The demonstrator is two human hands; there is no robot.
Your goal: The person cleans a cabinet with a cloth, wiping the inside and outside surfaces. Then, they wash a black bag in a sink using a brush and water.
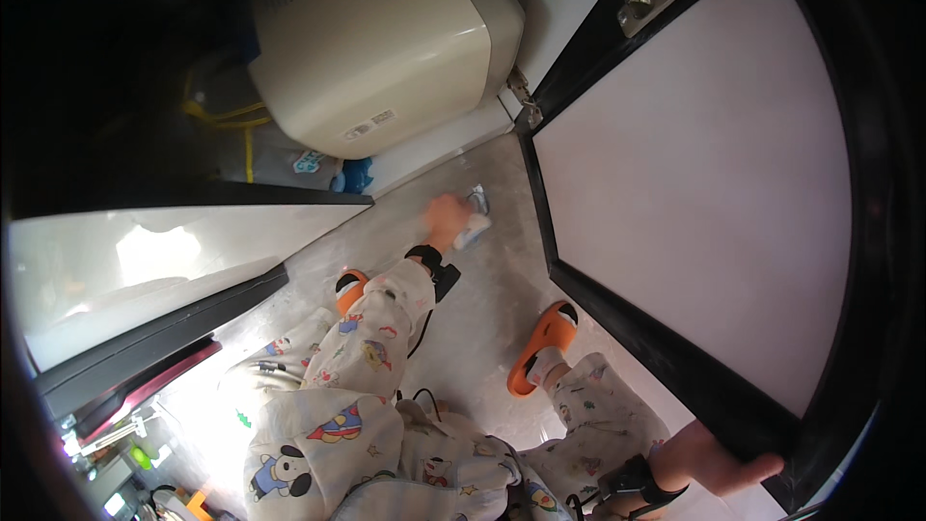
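Observation:
Low over the grey floor, my left hand (447,217) is closed on a small white and blue thing (474,230), too blurred to name surely; it may be a brush or a cloth. A shiny bluish piece (477,198) shows just beyond it, and whether the two are joined I cannot tell. At the lower right my right hand (712,457) grips the black-framed edge of an open white cabinet door (694,181), its thumb stretched out and its other fingers mostly hidden. Both wrists wear black straps, with cables near them.
A beige tank-like appliance (391,65) stands inside the cabinet at the upper left, beside grey bags with yellow trim (271,152). Another black-framed door (181,246) stands open at left. My feet wear orange slippers (539,354). Metal hinges (640,0) hold the right door.

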